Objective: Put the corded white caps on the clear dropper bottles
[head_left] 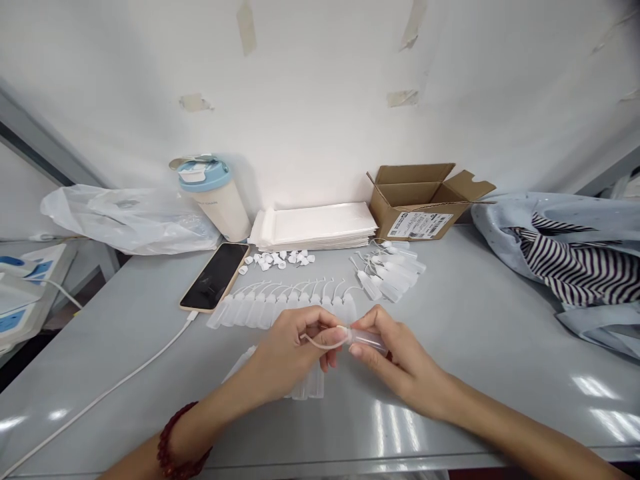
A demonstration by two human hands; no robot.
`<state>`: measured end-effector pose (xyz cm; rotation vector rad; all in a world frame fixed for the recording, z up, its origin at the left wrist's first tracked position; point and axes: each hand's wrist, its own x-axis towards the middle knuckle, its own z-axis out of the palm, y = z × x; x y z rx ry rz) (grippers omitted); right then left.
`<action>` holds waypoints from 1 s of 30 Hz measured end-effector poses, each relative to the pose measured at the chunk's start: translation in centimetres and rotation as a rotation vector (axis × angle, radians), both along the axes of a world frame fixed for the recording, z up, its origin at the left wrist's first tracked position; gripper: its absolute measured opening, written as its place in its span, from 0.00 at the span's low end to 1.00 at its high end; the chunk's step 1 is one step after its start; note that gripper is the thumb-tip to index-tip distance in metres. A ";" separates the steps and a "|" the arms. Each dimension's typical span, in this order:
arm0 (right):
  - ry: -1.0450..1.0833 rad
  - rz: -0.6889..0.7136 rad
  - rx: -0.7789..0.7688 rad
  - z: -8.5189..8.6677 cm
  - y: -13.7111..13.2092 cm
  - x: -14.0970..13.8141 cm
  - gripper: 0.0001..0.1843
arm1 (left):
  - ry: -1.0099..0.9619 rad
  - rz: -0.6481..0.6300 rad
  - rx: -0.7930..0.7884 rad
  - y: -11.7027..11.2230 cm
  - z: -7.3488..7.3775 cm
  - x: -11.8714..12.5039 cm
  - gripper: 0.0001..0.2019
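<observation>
Between my two hands is a small translucent plastic bottle (369, 341), lying nearly sideways with a thin curved tube at its top. My right hand (407, 363) is closed around the bottle's body. At the neck end, my left hand (290, 350) pinches the top beside the tube. A row of similar bottles (270, 310) with bent tubes lies just beyond my hands. More bottles (316, 381) are partly covered by my left hand. Another pile of tubed bottles (395, 273) rests to the right. Small white caps (283, 259) are scattered behind the row.
A phone (215, 277) with a white cable (150, 367) lies at left. Along the wall stand a plastic bag (130, 220), a blue-lidded cup (217, 200), a stack of white packets (315, 225) and an open cardboard box (425, 207). Cloth (575, 260) lies at right.
</observation>
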<state>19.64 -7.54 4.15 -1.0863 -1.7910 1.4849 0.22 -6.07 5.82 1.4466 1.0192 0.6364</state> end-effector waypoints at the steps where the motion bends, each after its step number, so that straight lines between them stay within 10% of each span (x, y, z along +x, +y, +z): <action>1: 0.086 -0.003 -0.109 0.1 0.1 -0.1 0.14 | 0.035 -0.007 0.094 -0.1 -0.2 0.0 0.10; 8: 0.412 0.042 -0.636 -0.2 1.1 -0.2 0.19 | 0.047 -0.031 0.672 -0.1 -1.0 -0.2 0.09; 18: 0.362 0.001 -0.355 -0.2 0.9 0.2 0.17 | -0.026 -0.007 0.015 -0.1 0.4 -0.5 0.13; 30: 0.068 0.013 0.009 0.1 0.2 0.3 0.14 | 0.158 -0.098 0.183 -0.6 0.5 -0.3 0.15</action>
